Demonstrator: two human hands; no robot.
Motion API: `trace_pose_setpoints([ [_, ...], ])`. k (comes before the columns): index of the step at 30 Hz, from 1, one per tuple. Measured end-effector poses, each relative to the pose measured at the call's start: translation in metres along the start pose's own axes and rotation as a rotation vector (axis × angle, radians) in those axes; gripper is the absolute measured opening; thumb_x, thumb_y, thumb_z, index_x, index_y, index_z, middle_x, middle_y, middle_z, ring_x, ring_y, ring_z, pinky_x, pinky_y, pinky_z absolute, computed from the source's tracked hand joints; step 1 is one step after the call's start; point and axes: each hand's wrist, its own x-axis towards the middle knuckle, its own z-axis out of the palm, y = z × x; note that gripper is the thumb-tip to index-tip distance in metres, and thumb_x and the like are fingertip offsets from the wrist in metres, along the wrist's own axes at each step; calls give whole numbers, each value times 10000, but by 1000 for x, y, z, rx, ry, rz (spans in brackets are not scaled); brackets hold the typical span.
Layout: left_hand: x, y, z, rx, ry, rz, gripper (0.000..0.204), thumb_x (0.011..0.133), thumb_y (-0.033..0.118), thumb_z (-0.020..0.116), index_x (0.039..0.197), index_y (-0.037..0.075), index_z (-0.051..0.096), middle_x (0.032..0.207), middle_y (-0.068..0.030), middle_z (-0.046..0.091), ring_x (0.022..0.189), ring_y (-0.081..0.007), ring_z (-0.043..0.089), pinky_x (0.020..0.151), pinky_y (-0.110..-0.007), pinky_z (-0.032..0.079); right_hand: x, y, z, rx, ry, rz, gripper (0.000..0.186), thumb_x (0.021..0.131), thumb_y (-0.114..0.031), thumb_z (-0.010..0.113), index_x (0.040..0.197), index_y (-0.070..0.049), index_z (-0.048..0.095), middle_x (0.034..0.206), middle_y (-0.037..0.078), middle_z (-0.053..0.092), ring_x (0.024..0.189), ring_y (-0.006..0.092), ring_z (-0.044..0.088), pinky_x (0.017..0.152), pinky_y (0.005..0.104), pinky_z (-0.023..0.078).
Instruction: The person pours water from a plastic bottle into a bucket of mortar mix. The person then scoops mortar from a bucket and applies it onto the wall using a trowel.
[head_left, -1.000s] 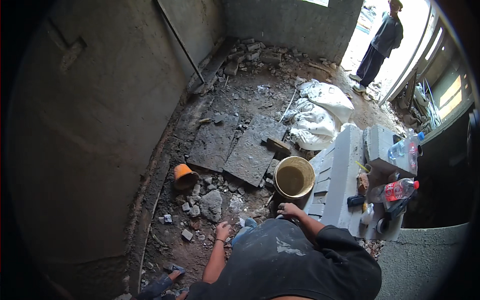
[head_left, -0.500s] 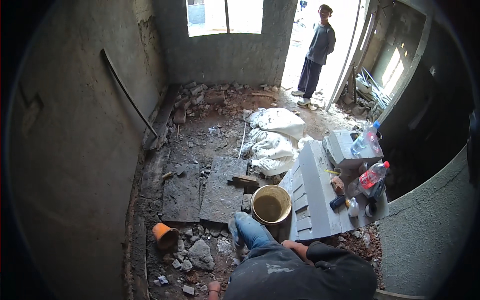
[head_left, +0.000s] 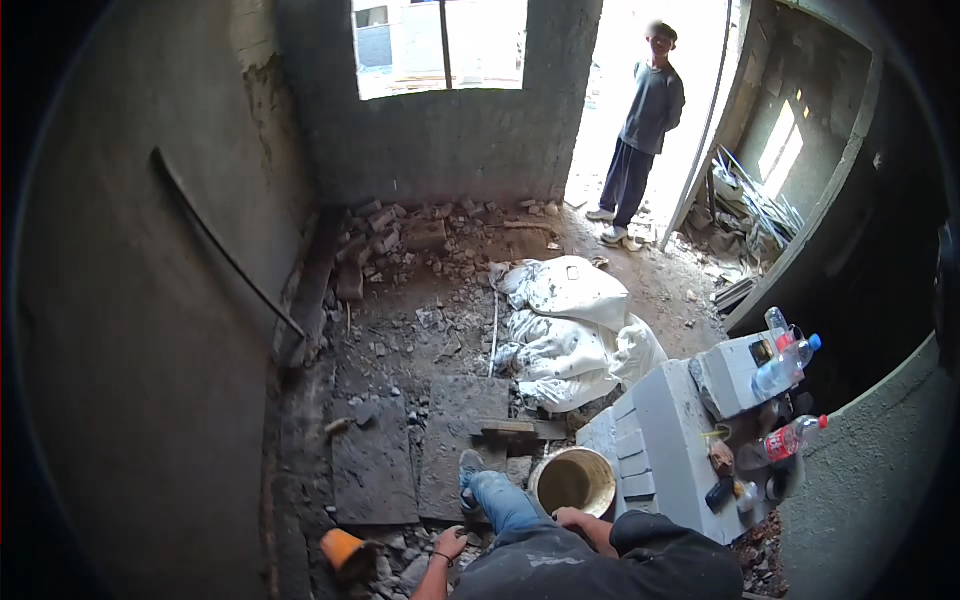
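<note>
The right hand (head_left: 568, 517) sits right by the near rim of the bucket (head_left: 604, 484), beside the bent knee; its fingers are partly hidden, so I can't tell whether it grasps anything. The left hand (head_left: 450, 543), a dark band at its wrist, hangs low over the rubble, fingers slightly bent; I can't make out if something is in it. The bucket stands upright, grayish-brown inside, just right of the leg in jeans (head_left: 508, 495), whose shoe (head_left: 470, 470) rests on a dark slab (head_left: 440, 480). Left of the left hand, an orange pail (head_left: 343, 550) lies tilted. Right of the bucket are pale blocks (head_left: 675, 430), with a red-labelled bottle (head_left: 785, 440) lying across that side. Beyond lie white sacks (head_left: 572, 350), and near the doorway another person (head_left: 648, 110) stands, arms behind the back.
</note>
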Motion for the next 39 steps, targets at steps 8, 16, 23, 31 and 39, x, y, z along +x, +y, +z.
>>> trace_pose_setpoints([
  [8,134,32,-205,-287,272,-3,319,753,124,623,1054,27,664,978,-140,680,857,-224,663,780,-336,528,65,-113,-205,227,509,-41,447,799,-450,597,984,-49,667,1019,187,657,961,345,625,834,409,491],
  [16,184,65,-275,-184,370,-218,423,708,115,641,1125,50,621,901,-144,648,712,-233,616,625,-319,476,72,-131,-245,712,564,162,317,833,-339,648,969,-53,662,688,81,649,552,139,613,494,303,486],
  [23,242,81,-295,-109,433,-464,540,626,168,655,1137,-1,607,1071,-222,643,1043,-331,606,911,-373,467,100,-97,-169,248,281,358,447,771,-453,612,866,-23,685,658,138,653,546,240,643,547,375,510],
  [31,377,80,-411,184,-41,-284,408,687,311,645,1003,56,690,1005,-204,668,999,-344,626,883,-387,484,229,-132,-246,331,150,545,397,695,-397,668,828,-26,715,750,151,679,657,223,638,610,378,492],
  [39,588,107,-547,-197,218,-80,319,734,234,609,1016,117,700,970,-123,696,934,-268,660,813,-362,509,348,-264,-504,526,818,95,278,865,-278,624,1016,-45,637,643,37,615,595,114,596,543,283,479],
])
